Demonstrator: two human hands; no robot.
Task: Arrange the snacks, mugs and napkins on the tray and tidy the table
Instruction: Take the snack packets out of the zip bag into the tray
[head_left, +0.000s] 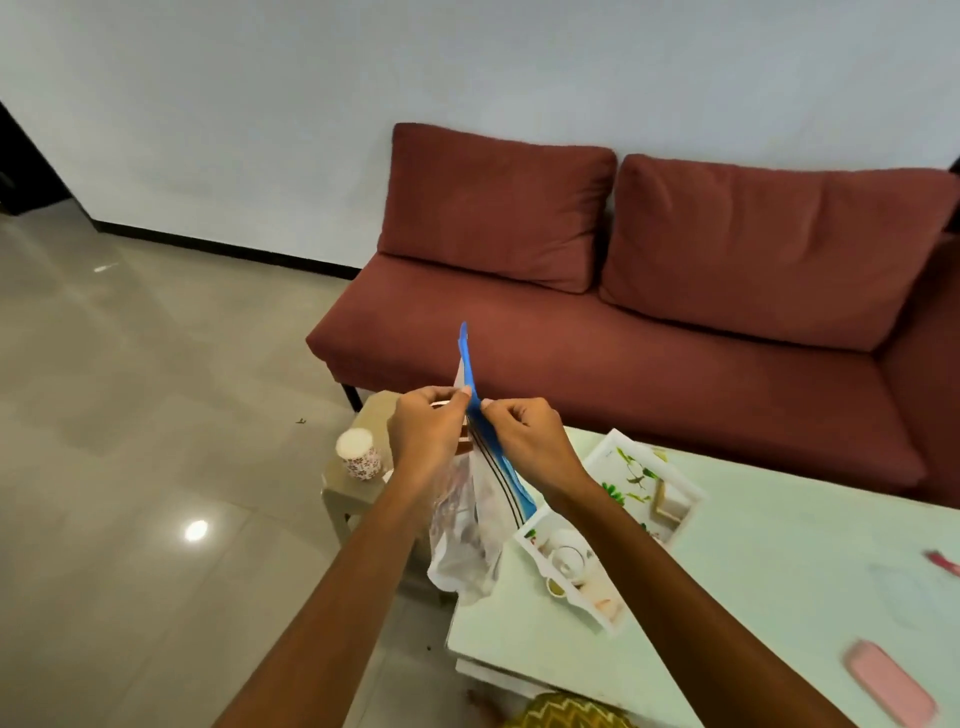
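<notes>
2 hands pinch the snack bag (467, 545) at its blue top strip (470, 374), left hand (423, 431) and right hand (524, 436) on opposite sides. The bag hangs over the bench's (753, 597) left edge, long axis near upright, strip end up. Open floor (130, 415) lies left; the tray (691, 499) sits just right.

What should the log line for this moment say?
bag: held up | left hand: pinches its top | right hand: pinches its top | tray: on table, mug inside | cup: on stool
</notes>
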